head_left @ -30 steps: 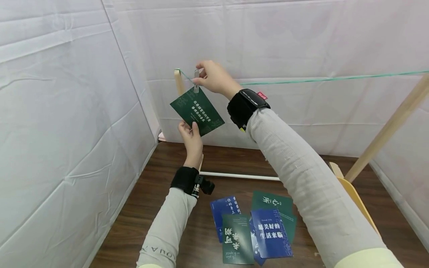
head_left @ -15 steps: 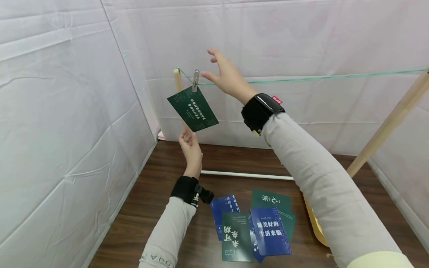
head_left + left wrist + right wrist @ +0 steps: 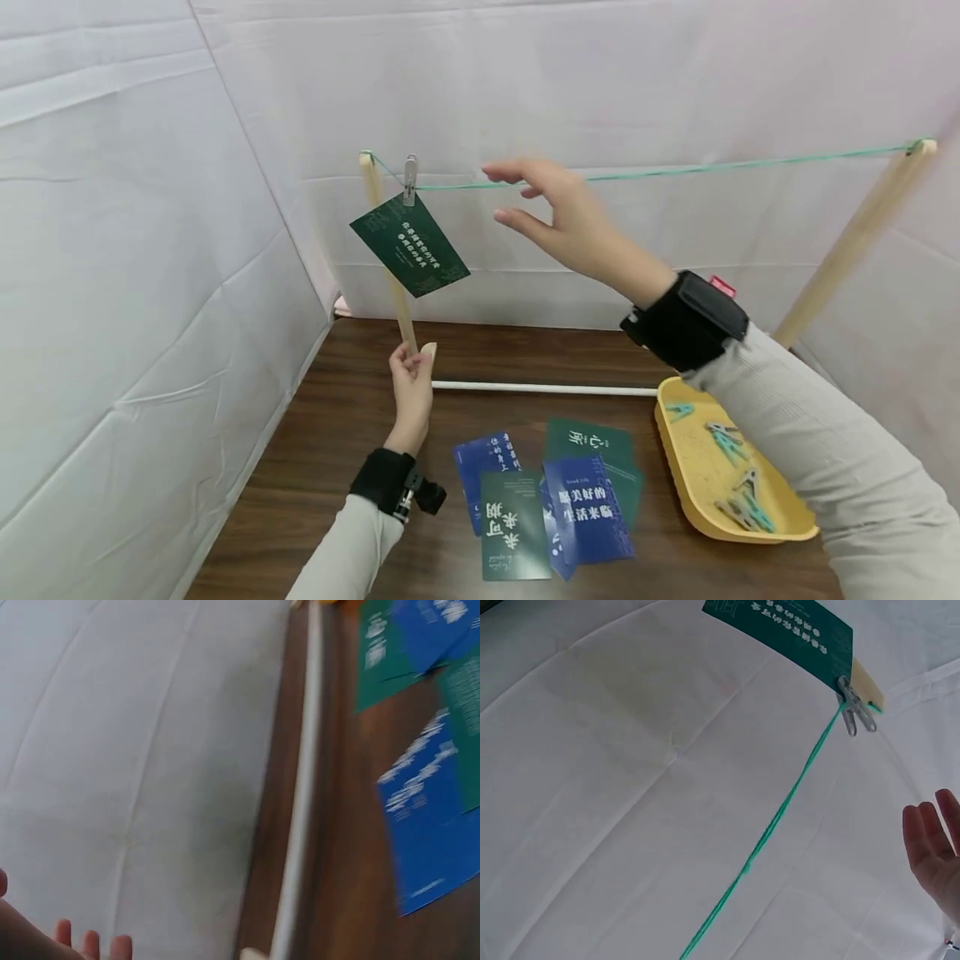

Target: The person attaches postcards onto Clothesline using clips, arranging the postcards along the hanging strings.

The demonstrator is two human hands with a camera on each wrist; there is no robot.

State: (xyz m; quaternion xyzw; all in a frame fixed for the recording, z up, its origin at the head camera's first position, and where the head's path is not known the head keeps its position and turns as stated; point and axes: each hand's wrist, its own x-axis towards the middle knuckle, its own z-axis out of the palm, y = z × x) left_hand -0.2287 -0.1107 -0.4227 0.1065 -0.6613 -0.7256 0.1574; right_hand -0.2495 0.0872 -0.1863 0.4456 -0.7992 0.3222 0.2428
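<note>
Cord (image 3: 750,164) crosses the upper frame, likely strung taut so things can hang, and I see the right hand (image 3: 570,212), upper middle, wide and empty, the left hand (image 3: 411,392), left of centre, loosely bent, apparently empty, and the green card (image 3: 412,250), upper left, tilted because one clip (image 3: 410,177) pinches its corner.

You've got creased white sheeting (image 3: 150,250) boxing you in left, back and right, kinda tent-like, with a dark brown wood-grain surface (image 3: 315,417) below and pretty soft light all over.
</note>
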